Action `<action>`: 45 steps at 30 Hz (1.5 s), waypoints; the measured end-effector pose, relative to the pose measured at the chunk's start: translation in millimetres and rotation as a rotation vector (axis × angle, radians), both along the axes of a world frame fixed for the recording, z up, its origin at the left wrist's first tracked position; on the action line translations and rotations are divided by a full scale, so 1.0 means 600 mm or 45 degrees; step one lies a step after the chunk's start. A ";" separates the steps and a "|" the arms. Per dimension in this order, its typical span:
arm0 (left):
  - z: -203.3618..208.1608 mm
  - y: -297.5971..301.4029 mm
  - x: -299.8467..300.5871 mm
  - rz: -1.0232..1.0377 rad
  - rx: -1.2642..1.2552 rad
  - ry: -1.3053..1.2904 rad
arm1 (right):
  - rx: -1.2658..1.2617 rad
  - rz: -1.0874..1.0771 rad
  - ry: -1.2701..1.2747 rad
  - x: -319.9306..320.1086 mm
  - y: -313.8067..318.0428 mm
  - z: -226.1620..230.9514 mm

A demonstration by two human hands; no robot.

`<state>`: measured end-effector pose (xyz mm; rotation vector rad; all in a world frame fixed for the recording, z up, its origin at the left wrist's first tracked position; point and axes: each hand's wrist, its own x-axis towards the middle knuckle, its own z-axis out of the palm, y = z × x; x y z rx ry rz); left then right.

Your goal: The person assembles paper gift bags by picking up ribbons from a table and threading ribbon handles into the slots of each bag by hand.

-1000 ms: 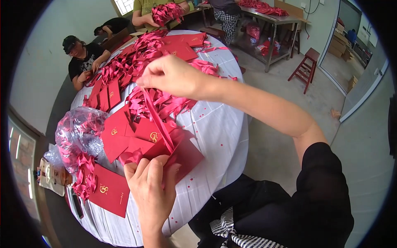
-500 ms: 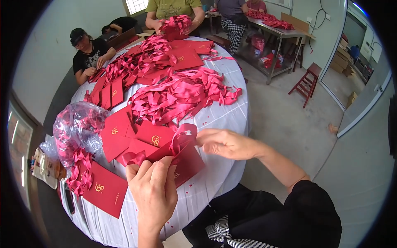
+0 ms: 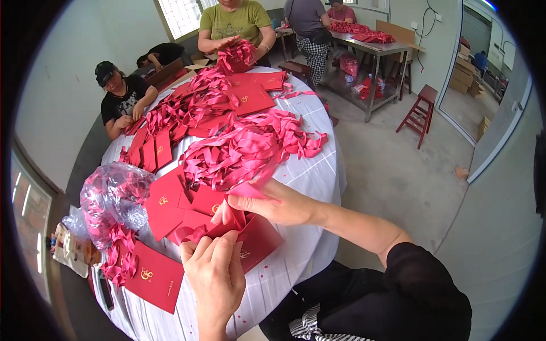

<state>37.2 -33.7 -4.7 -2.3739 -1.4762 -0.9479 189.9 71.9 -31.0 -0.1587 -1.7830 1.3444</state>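
Note:
A red paper gift bag [image 3: 264,241] with a gold emblem lies at the near side of the round table. My left hand [image 3: 213,278] pinches its upper edge, with a pink ribbon loop [image 3: 190,233] poking out beside the fingers. Over the bag's opening, my right hand [image 3: 278,204] grips a pink ribbon [image 3: 250,190] between thumb and fingers. The ribbon's far part is blurred by motion. My fingers hide where the ribbon meets the bag. Just beyond lie several flat red bags [image 3: 165,202] and a large heap of loose pink ribbons [image 3: 233,153].
A red bag [image 3: 153,278] with ribbons lies at lower left, near a clear plastic sack [image 3: 116,190] of pink ribbons. Bags with ribbons [image 3: 193,102] cover the far side, where two people work. A metal table [image 3: 369,48] and red stool [image 3: 420,116] stand beyond.
My right hand has come left and slightly down to the bag's opening, and its outstretched fingers have closed on the ribbon. My left hand keeps its pinch. The whole view has shifted slightly.

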 end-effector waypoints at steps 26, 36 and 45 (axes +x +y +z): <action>-0.006 0.004 -0.008 0.064 0.013 -0.020 | -0.146 0.019 -0.190 0.000 -0.012 -0.013; -0.012 -0.068 -0.115 0.359 -0.239 -0.912 | -0.372 -0.077 -0.044 -0.014 -0.021 -0.019; -0.029 -0.061 -0.093 -0.057 -1.015 -1.430 | -0.251 0.003 -0.248 -0.032 -0.046 -0.008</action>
